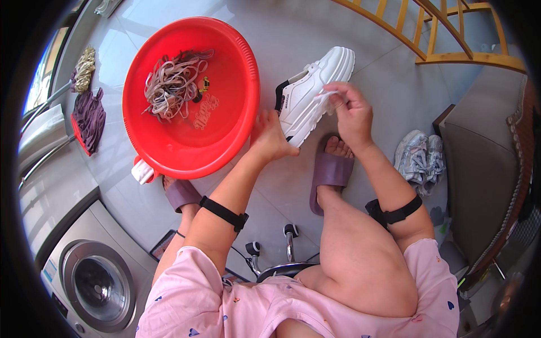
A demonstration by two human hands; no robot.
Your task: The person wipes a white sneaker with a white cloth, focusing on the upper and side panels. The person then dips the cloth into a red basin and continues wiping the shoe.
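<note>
A white low sneaker with a black collar lies on its side, toe pointing away to the upper right. My left hand grips it at the heel end. Beside the sole, my right hand pinches a thin white strand, like a lace, which hangs in front of the shoe. To the left stands a round red basin holding a tangled heap of beige and grey laces. A white object sits at the basin's lower left edge.
A pair of grey sneakers stands right of my purple slippers. A padded brown seat and wooden chair flank the right. Two mops and a washing machine are on the left. A wheeled stool base is below me.
</note>
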